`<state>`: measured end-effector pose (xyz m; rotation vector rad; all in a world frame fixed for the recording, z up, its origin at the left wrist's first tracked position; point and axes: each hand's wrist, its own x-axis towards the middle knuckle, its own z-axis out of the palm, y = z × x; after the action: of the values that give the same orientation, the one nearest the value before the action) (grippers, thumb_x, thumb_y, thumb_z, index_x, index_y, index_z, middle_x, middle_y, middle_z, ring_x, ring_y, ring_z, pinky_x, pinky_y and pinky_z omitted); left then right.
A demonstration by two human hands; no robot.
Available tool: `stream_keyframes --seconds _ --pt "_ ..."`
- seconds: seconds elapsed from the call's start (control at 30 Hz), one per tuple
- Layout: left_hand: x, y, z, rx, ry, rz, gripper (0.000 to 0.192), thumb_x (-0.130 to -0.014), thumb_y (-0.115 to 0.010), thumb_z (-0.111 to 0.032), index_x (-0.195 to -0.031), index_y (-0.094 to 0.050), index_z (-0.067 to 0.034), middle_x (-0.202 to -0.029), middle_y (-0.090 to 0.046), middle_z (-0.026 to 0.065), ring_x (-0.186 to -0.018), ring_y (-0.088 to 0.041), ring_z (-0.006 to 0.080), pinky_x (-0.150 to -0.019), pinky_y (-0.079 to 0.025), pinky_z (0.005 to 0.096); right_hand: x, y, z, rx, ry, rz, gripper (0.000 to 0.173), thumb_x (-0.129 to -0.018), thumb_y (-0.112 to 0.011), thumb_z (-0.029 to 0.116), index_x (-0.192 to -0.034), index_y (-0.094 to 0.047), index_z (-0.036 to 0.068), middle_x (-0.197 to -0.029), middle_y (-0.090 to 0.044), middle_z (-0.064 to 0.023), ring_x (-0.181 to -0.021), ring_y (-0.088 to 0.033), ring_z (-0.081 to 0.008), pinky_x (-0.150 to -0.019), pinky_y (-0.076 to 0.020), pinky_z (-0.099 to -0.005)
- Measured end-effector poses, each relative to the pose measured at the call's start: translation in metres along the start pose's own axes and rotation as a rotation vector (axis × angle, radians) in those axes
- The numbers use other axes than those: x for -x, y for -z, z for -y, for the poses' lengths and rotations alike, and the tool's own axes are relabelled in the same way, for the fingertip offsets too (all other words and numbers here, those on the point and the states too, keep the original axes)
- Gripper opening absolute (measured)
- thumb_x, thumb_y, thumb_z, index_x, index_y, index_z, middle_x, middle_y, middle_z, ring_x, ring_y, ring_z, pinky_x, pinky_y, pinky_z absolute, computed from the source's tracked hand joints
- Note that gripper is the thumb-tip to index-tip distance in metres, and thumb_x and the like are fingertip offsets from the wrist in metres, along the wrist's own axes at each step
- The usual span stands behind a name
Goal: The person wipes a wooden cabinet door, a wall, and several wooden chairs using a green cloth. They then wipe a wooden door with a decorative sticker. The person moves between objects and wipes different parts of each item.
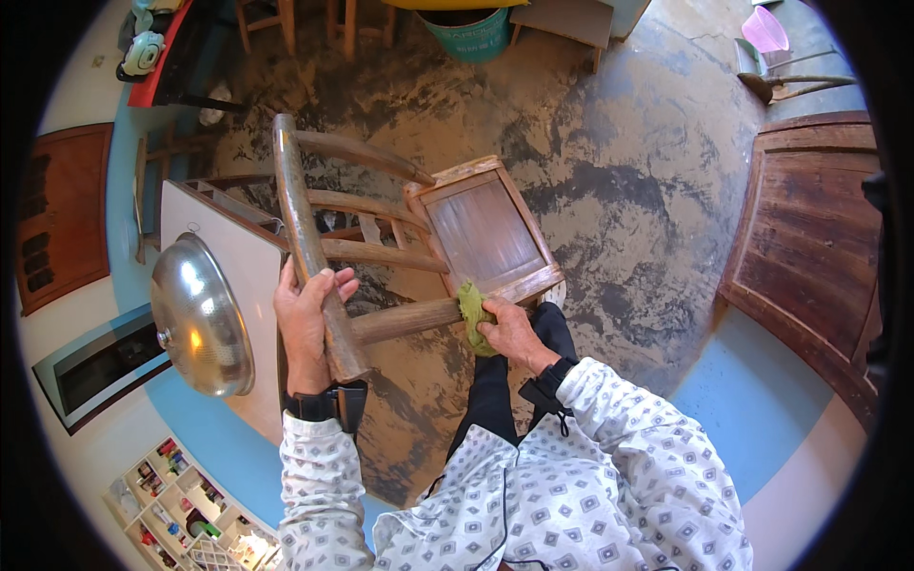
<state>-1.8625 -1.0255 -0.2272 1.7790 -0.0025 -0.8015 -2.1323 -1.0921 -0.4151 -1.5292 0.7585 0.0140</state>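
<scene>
A wooden chair (pixel 487 221) stands before me, its flat seat panel framed in lighter wood. Its backrest reaches toward my left, ending in a thick top rail (pixel 291 185). Around the near end of that rail, my left hand (pixel 308 303) is closed, thumb on top. My right hand (pixel 515 330) grips a crumpled green cloth (pixel 473 314). The cloth is pressed against the near back post (pixel 410 319), close to where the post meets the seat. Part of the cloth is hidden under my fingers.
At the left is a white-topped table (pixel 235 214) with a domed, perforated metal cover (pixel 203 314). A teal bucket (pixel 471 36) and wooden stools (pixel 268 21) stand at the far side. A wooden door (pixel 807 250) is on the right. The floor (pixel 614 207) is patchy and stained.
</scene>
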Motion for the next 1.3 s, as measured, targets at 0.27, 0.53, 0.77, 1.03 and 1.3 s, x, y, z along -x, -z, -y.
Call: stream_keyframes --seconds 0.27,0.53,0.77,1.03,1.3 --pt "-0.002 -0.016 0.009 -0.091 0.010 -0.020 0.033 -0.095 -0.066 -0.004 -0.124 -0.053 0.007 -0.100 -0.065 0.0117 -0.083 -0.072 0.0196 -0.075 -0.063 0.0311 0.005 0.010 0.121 -0.084 0.345 0.053 0.039 -0.080 -0.067 0.001 -0.119 -0.067 0.001 -0.111 -0.057 -0.0225 -0.109 -0.058 -0.0420 -0.093 -0.0488 -0.0474" --pt "0.002 -0.032 0.012 -0.001 0.007 0.125 0.026 -0.103 -0.059 -0.012 -0.123 -0.045 -0.001 -0.104 -0.056 0.0097 -0.089 -0.070 0.0225 -0.078 -0.063 0.0359 0.013 -0.008 0.160 0.314 0.495 -0.069 0.061 -0.073 -0.071 -0.003 -0.131 -0.053 -0.001 -0.124 -0.058 -0.0256 -0.116 -0.055 -0.0447 -0.100 -0.0484 -0.0486" --pt "-0.012 0.007 -0.013 0.072 0.143 0.566 0.037 -0.106 -0.057 -0.017 -0.136 -0.043 0.000 -0.111 -0.058 0.0124 -0.096 -0.071 0.0269 -0.085 -0.063 0.0410 0.015 -0.030 0.160 0.256 0.521 -0.148 0.047 -0.078 -0.073 0.000 -0.121 -0.055 0.002 -0.112 -0.061 -0.0208 -0.109 -0.057 -0.0436 -0.094 -0.0489 -0.0495" --pt "-0.025 -0.022 -0.017 0.052 0.241 0.670 0.038 -0.098 -0.065 -0.006 -0.131 -0.049 0.002 -0.108 -0.061 0.0146 -0.093 -0.072 0.0279 -0.084 -0.064 0.0440 0.034 -0.050 0.149 0.188 0.360 -0.274 0.049 -0.076 -0.072 -0.001 -0.121 -0.059 0.009 -0.111 -0.062 -0.0188 -0.108 -0.059 -0.0440 -0.092 -0.0510 -0.0490" --pt "0.009 -0.083 -0.020 -0.194 0.227 0.802 0.034 -0.093 -0.067 0.000 -0.124 -0.052 0.001 -0.100 -0.063 0.0100 -0.080 -0.070 0.0212 -0.073 -0.062 0.0360 0.064 -0.052 0.120 0.088 0.361 -0.405 0.055 -0.079 -0.073 0.000 -0.129 -0.052 0.011 -0.116 -0.062 -0.0179 -0.113 -0.059 -0.0434 -0.094 -0.0501 -0.0521"
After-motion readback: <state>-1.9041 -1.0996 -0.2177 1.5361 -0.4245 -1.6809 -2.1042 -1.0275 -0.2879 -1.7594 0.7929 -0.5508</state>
